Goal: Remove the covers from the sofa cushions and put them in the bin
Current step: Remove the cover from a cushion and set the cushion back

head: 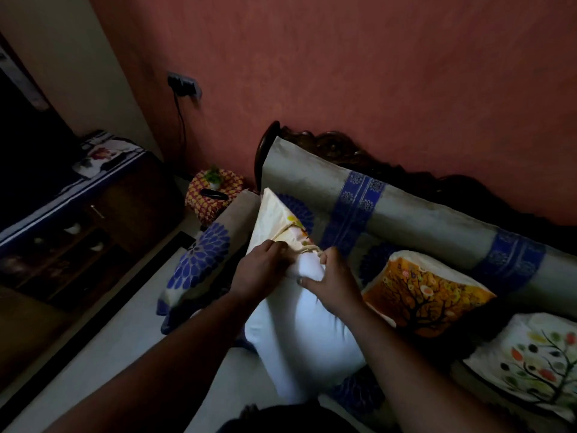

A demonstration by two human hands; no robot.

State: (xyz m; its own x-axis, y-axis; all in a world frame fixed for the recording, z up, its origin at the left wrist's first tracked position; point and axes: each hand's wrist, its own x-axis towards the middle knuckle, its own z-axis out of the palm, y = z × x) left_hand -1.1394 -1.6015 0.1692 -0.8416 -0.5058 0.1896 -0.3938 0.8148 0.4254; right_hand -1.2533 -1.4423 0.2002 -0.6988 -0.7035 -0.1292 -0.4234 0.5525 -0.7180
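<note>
Both hands' fingers [282, 249] pinching the bunched cover [281, 215], half off the white cushion [296, 332].

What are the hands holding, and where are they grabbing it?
The left hand grips the cream cover at its open edge; the right hand holds the white cushion near its top end.

The sofa [421, 210] has a dark carved wooden back and is draped in a grey cloth with blue printed bands and blue flower medallions. On its seat stands a white cushion insert [299, 332], its cream cover [278, 220] bunched at the upper end. To the right lie an orange tree-print cushion [427, 292] and, beyond it, a white tree-print cushion [530, 360].
</note>
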